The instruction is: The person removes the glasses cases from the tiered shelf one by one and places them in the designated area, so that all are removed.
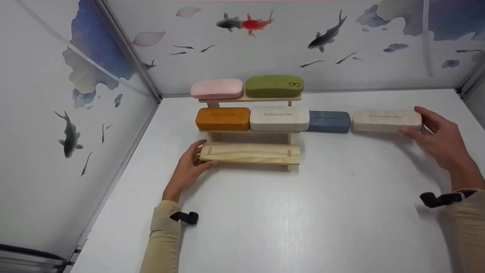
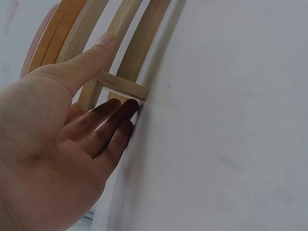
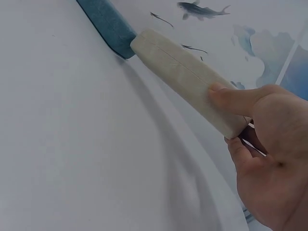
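At the left end of a tiered wooden rack point(image 1: 250, 153), my left hand point(image 1: 189, 165) grips the lowest shelf, thumb at its front edge and the other fingers behind. The left wrist view shows the thumb against the wooden plank point(image 2: 126, 30) and fingertips by the end support. On the right, my right hand point(image 1: 441, 140) holds an off-white glasses case point(image 1: 384, 120) by its right end. Its left end is close to a blue glasses case point(image 1: 329, 122) standing beside the rack. In the right wrist view the thumb lies across the off-white case point(image 3: 185, 79).
A pink case point(image 1: 216, 88) and a green case point(image 1: 274, 86) sit on the top shelf. The middle shelf bears an orange case point(image 1: 222, 119) and a white case point(image 1: 279, 119). Behind the white table point(image 1: 303, 212) stands a panel point(image 1: 288, 49) with painted fish.
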The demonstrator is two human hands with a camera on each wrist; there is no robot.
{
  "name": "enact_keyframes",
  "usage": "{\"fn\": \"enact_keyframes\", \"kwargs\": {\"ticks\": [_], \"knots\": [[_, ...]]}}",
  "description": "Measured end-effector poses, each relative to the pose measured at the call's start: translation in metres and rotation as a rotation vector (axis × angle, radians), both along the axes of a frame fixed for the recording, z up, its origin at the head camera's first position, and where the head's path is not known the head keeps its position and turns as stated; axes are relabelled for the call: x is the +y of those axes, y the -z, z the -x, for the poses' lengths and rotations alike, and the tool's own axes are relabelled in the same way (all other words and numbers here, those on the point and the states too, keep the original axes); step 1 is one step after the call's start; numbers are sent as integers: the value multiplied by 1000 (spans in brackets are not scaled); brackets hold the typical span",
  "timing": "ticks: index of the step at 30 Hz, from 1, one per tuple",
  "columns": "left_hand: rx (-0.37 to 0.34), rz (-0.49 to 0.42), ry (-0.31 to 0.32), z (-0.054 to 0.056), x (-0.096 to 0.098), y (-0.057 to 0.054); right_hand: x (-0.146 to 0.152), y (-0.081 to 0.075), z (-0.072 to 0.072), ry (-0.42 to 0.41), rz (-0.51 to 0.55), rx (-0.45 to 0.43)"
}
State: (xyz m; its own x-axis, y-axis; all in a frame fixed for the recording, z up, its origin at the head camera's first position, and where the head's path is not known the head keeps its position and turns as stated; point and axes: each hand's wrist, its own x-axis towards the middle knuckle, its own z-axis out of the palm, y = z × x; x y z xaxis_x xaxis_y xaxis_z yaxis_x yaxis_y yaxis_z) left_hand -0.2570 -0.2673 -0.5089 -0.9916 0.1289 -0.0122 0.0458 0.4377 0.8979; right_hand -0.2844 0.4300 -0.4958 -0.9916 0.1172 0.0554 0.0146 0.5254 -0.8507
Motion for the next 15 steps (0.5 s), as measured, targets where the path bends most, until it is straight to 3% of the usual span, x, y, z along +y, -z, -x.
{"fn": "enact_keyframes", "kwargs": {"ticks": [15], "knots": [[26,-12,10,1,-1,3,16,7,14,-128,-135,-134]]}}
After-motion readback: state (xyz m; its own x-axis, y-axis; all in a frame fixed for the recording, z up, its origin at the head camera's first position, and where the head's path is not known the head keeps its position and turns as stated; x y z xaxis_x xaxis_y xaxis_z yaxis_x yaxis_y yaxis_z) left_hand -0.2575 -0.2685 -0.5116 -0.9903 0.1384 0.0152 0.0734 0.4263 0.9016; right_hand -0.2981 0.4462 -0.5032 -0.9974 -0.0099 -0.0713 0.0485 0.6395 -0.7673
